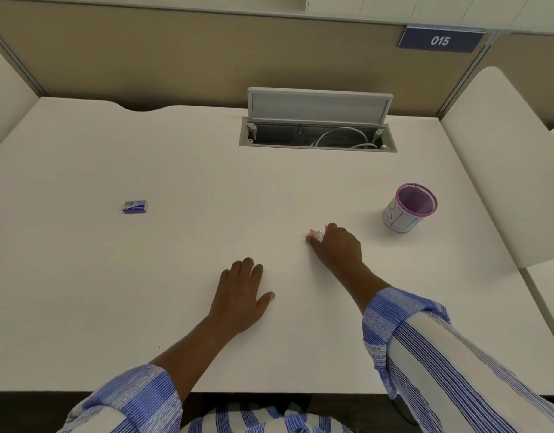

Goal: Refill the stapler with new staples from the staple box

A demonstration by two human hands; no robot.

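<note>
Where the small pink stapler [317,234] lay on the white desk [175,170], right of centre, was covered and gripped by the right hand [338,246], fingers curled over it, arm stretched forward from a rolled striped sleeve [425,339]. Rested flat beside it, apart: left hand [242,295], palm down, fingers loosely spread, holding nothing. Sat far left, well apart: blue staple box [135,206]; near right, a pink-rimmed mesh cup [408,207].

You face a white worktop [175,170] with an open cable hatch [318,132], a tan partition [175,57] behind it bearing a blue sign [440,40] numbered 015.
</note>
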